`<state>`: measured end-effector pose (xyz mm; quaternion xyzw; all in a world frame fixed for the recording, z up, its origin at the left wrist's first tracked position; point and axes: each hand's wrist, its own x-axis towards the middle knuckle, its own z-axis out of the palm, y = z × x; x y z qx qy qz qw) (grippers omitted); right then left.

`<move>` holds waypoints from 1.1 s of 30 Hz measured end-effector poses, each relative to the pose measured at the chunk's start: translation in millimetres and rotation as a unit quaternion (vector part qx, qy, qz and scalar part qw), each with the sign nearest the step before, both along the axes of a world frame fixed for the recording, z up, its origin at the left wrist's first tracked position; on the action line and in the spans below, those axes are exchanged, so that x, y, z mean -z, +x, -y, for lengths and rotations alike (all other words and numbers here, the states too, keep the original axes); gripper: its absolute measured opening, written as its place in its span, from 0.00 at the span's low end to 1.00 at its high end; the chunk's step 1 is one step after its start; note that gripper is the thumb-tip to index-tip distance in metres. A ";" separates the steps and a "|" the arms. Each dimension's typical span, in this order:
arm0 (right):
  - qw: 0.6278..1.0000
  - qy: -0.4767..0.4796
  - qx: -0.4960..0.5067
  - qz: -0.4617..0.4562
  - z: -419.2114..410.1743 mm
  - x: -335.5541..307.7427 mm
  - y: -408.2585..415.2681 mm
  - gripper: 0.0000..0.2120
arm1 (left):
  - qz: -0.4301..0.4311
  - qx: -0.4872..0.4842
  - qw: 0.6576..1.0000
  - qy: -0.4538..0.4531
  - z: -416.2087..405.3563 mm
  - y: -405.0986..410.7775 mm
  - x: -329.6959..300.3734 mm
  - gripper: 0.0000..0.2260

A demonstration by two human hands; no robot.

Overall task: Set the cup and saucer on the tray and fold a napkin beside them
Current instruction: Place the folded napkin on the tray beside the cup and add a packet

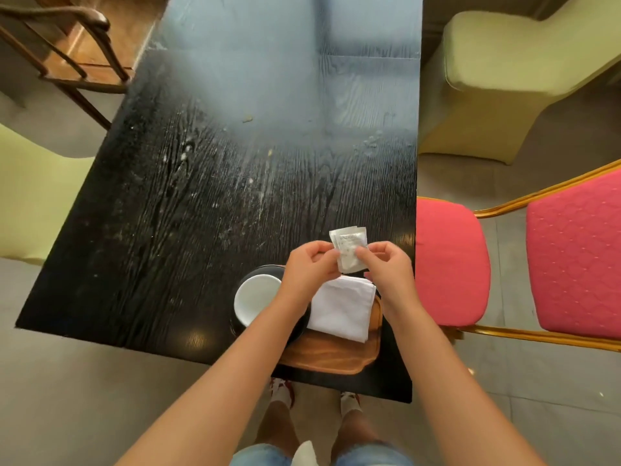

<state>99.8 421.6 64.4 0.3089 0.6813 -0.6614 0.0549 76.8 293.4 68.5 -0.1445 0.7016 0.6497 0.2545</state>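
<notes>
Print on small white paper packet (349,252): too blurred to be read. Round black saucer (258,275) and white cup (250,299) partly covered by left forearm. Far end of black wood-grain table (201,203) washed out by glare.

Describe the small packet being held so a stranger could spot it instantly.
Start at the wooden tray on the black table's near edge. Just beyond its folded white napkin, both hands pinch a small packet. It alone is held up, crinkled and printed, unlike the plain napkin.
</notes>
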 end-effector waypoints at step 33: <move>0.992 -0.063 -0.112 0.001 4.5 -28.7 78.0 0.09 | -0.067 0.061 0.996 -0.024 46.2 62.7 -46.2 0.08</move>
